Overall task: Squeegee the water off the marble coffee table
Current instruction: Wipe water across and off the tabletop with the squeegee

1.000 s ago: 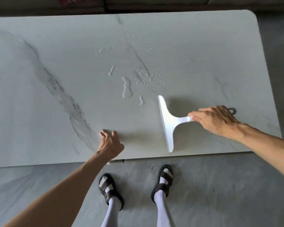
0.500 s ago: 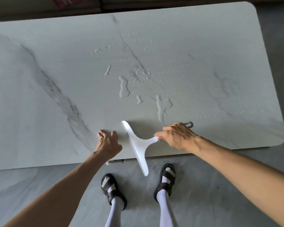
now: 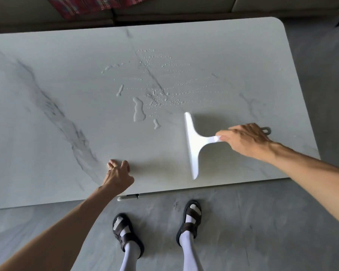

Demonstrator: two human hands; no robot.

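A white marble coffee table (image 3: 47, 133) with grey veins fills the view. Water (image 3: 139, 111) lies near its middle as small puddles and rows of fine drops. My right hand (image 3: 245, 140) grips the handle of a white squeegee (image 3: 192, 145), whose blade stands on the table right of the puddles, running from the drops toward the near edge. My left hand (image 3: 117, 173) rests on the table by the near edge with fingers curled and nothing in it.
Grey floor (image 3: 243, 231) lies below the table's near edge, with my two sandalled feet (image 3: 189, 222) on it. A sofa base and a red checked cloth (image 3: 98, 5) run along the far side. The table's right end is rounded.
Half a second ago the squeegee blade hung over the near edge beside my left hand. It is now back on the table, further right and farther in. My left hand has stayed put.
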